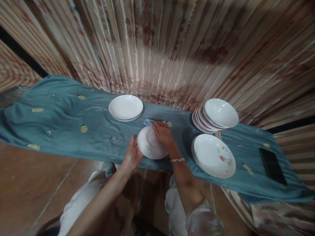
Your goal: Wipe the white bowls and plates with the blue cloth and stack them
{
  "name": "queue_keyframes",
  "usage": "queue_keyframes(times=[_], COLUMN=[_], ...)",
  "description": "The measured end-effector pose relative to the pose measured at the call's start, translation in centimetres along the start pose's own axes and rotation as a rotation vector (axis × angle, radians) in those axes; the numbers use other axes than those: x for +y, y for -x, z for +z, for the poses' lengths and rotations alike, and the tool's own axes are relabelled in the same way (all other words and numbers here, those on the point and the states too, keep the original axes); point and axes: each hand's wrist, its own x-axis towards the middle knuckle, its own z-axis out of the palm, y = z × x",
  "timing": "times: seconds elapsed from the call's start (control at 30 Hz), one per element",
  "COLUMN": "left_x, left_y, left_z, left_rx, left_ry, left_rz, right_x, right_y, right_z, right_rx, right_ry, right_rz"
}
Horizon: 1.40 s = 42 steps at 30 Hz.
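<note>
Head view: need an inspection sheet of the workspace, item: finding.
Surface: blue-green tablecloth, wrinkled, yellow motifs.
Things in hand: white plate, tilted; blue-white cloth at its far edge.
Other dishes: white plates stacked on the left; bowls and flowered plates stacked on the right.
Clutter: black phone, lying flat near the right end.
Hands: left hand holds the plate's left edge; right hand is over its right side, grip on the cloth unclear.
Cables: nothing seen.
Surroundings: pleated curtain behind, brown floor below.
</note>
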Motion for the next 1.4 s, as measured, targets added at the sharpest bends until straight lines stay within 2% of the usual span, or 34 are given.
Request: queue_keyframes(times=[0.5,0.93,1.2,1.4], left_x=[0.1,0.0,0.1,-0.1], left_y=[-0.4,-0.2,0.0,-0.3], left_z=[-0.4,0.1,0.4,0.2], left_rx=[0.004,0.01,0.025,0.011], left_ry=[-0.052,-0.048,-0.051,-0.033], left_rz=[-0.006,0.014,0.015,0.022], right_x=[2.8,3.2,3.3,3.0], right_y=[4.4,9.4,10.6,11.5], right_z=[0.0,-3.0,-2.6,-1.8], right_rx=[0.158,0.058,0.04,0.102], right_ry=[-0.008,0.017,0.021,-0.025], right_rz=[0.015,0.066,0.092,0.073])
